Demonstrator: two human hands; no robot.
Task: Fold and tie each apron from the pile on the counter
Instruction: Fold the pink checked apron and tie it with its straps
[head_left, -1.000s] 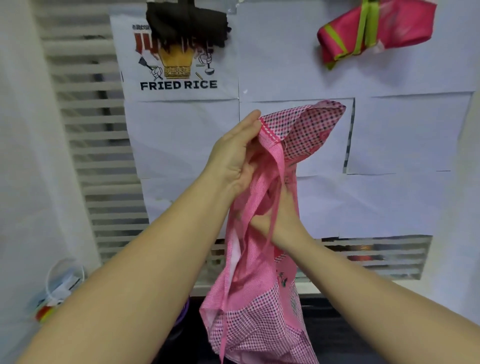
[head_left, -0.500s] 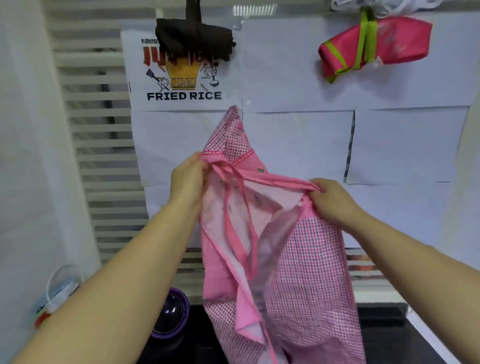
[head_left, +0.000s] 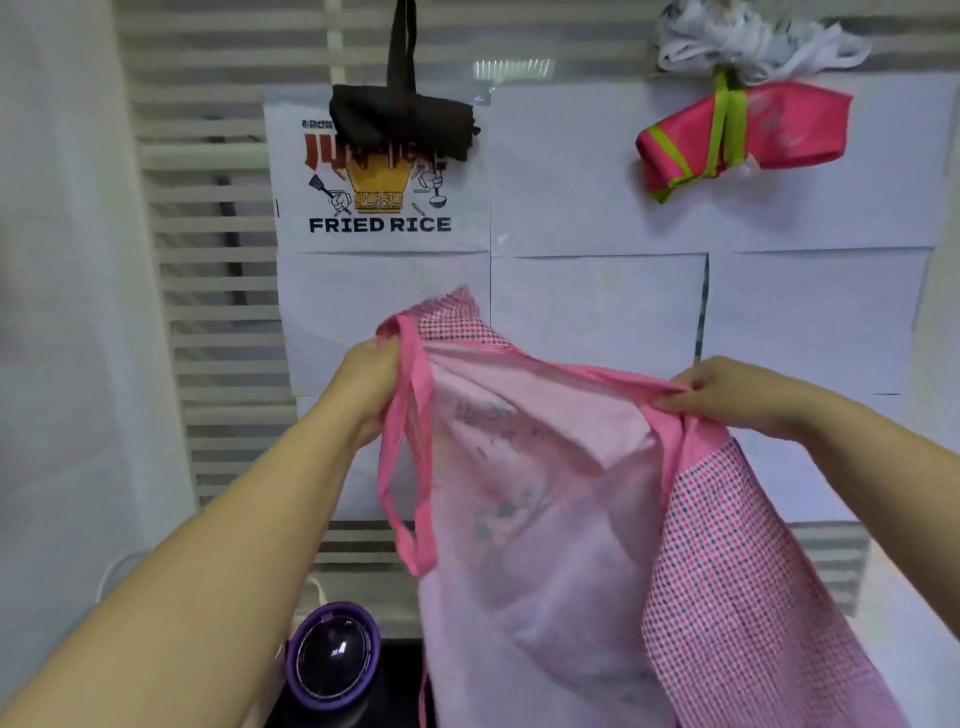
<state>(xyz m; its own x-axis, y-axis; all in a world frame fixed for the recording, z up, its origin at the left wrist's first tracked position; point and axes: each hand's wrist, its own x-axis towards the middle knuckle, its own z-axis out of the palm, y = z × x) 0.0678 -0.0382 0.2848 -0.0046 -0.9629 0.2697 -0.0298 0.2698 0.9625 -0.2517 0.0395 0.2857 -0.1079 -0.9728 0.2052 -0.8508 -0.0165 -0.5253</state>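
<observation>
A pink apron hangs spread in the air in front of me, pale inner side facing me, with pink check fabric folded over along its right side. My left hand grips the top left corner, where a pink strap loop dangles. My right hand pinches the top edge at the right. The apron's lower part runs out of view at the bottom.
A dark folded apron and a pink one with green ties hang on the paper-covered wall behind. A purple-rimmed round object sits on the dark counter at lower left. White slatted blinds fill the left.
My hands have moved apart along the apron's top edge, stretching the bunched cloth wide open. The right hand went from low centre to the right; the apron now shows its pale inner side.
</observation>
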